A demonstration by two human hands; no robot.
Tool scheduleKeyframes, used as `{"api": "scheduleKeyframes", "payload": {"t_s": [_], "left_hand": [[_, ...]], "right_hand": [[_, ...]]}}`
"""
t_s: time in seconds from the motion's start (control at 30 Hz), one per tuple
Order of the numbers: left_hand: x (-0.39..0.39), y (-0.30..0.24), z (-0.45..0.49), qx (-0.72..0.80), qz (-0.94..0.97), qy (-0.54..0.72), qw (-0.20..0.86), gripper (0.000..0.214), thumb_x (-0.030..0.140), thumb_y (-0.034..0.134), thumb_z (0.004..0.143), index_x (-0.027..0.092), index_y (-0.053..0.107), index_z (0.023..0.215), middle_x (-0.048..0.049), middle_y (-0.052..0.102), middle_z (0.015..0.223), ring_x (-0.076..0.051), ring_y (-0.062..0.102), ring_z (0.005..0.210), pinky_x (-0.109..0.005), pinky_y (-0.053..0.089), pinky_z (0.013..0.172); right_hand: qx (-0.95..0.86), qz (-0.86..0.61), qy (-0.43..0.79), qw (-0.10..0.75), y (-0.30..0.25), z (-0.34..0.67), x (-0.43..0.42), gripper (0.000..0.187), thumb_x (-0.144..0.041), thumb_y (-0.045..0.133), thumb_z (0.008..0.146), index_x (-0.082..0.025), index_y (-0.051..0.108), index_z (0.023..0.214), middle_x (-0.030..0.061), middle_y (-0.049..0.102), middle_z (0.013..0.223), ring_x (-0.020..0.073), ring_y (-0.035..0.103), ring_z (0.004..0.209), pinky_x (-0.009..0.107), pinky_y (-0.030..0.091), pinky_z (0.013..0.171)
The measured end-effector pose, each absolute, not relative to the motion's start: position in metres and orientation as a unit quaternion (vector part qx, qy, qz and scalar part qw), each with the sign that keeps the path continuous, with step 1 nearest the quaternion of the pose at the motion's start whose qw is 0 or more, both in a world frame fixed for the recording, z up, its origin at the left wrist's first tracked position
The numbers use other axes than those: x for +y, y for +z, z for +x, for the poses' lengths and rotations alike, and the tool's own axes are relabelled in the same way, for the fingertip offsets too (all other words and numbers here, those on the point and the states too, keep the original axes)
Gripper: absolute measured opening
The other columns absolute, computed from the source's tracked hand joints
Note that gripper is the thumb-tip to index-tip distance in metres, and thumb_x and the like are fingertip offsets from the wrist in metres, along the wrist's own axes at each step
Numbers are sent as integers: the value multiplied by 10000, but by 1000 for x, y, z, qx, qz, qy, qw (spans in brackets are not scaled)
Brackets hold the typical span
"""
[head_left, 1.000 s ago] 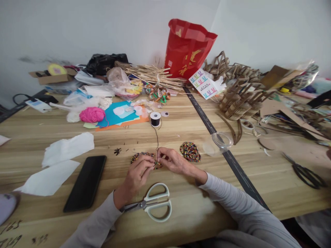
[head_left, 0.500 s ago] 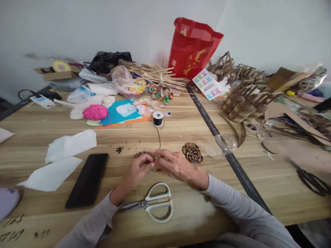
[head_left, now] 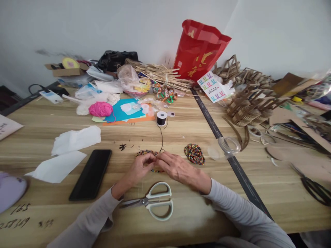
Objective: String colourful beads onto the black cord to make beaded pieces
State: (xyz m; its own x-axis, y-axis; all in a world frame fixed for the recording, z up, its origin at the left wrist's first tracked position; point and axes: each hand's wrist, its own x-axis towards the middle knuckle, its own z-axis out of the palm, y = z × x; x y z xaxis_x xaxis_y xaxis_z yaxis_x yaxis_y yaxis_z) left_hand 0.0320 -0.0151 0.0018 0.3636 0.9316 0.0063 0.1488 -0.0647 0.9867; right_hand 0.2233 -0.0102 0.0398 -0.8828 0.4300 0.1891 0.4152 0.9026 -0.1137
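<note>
Over the beads [head_left: 146,152] on the tabletop [head_left: 193,217], left hand [head_left: 139,167] and right hand [head_left: 178,168] meet; can't tell if either grip's pinching anything. I'd keep slack in the black cord [head_left: 162,136] off the spool [head_left: 161,119].

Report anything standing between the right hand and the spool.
Nothing visible stands between the right hand and the spool; only the black cord runs across that stretch. The coiled beads lie off to the right, the black snippets off to the left.
</note>
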Motion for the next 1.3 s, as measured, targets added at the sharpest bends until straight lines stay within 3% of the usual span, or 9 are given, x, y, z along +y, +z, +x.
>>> {"api": "scheduleKeyframes", "payload": {"t_s": [0.3,0.87,1.3], "left_hand": [[-17,3,34,441,662,331,507,87,215,585,744,130,586,728,-31,612,719,-168,571,714,-274,459,687],[-18,6,33,438,703,320,460,98,226,596,780,154,591,714,-26,637,735,-169,582,739,-271,447,723],[-15,2,31,392,576,334,635,259,378,681,742,145,574,709,-13,595,674,-146,556,663,-266,446,651]], "right_hand": [[-958,-247,88,113,38,224,-8,82,-135,408,970,-144,483,1001,70,554,926,157,520,772,269,445,656],[-931,-294,177,123,39,228,-8,43,-144,442,956,-159,473,930,26,551,817,132,508,659,237,355,603],[-877,-319,306,187,30,229,-4,80,-149,439,952,-170,516,960,28,617,822,130,575,704,227,424,673]]}}
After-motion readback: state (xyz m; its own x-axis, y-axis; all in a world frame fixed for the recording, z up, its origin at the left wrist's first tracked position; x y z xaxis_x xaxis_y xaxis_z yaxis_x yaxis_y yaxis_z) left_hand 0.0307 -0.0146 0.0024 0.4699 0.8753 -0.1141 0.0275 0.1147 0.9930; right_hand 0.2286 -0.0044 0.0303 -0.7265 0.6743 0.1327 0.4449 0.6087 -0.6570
